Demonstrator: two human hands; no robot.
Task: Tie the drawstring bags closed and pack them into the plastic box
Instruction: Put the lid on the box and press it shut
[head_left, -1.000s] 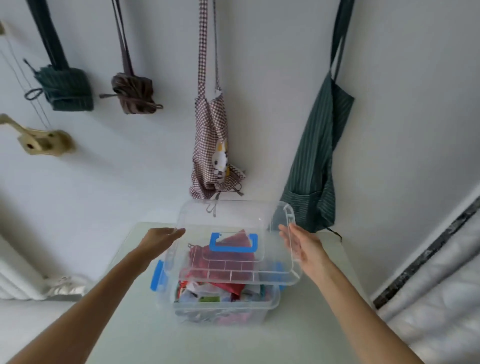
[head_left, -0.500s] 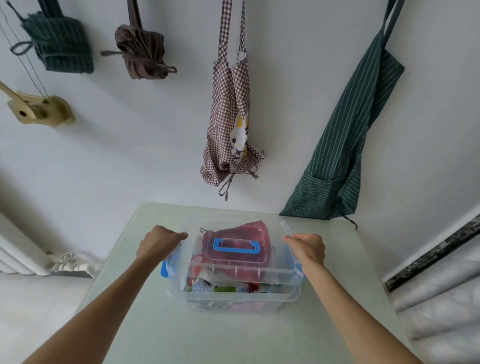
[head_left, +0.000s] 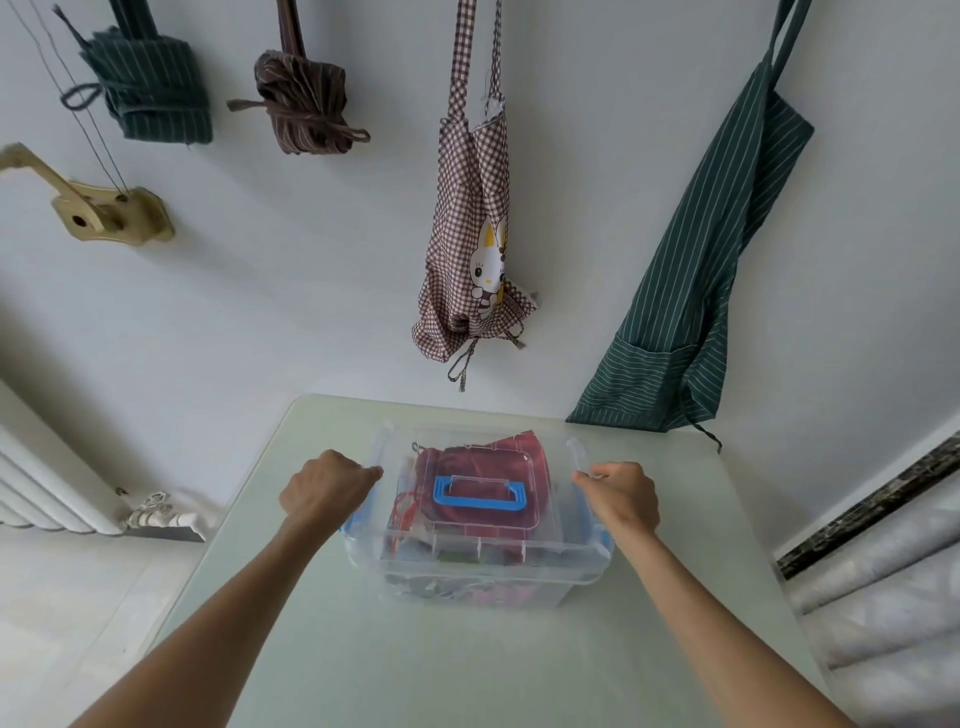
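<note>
A second before, I had the clear lid (head_left: 470, 462) held up and tilted above the plastic box (head_left: 478, 577); by this moment it lay flat on the rim, and my hands had curled down onto its two ends. My left hand (head_left: 324, 491) gripped the lid's left edge, fingers bent over it just above the blue latch (head_left: 349, 522). My right hand (head_left: 621, 496) did the same on the right edge, knuckles up, fingertips tucked over the rim. I judged the packing done and only the closing left: the side latches did not look snapped yet, though I could not tell for certain.

The box sat on the pale green table (head_left: 415, 665), toward its far half, with the dark red drawstring bag (head_left: 488, 462) on top of the pile inside, pressed close under the lid, and other coloured fabric below it. The box was thin, glossy, see-through plastic with ribbed walls; its blue carry handle (head_left: 480, 493) lay flat in a recess. The bags looked soft and crumpled, likely to give under pressure. Striped and checked aprons (head_left: 475, 249) hung limp on the wall behind.
</note>
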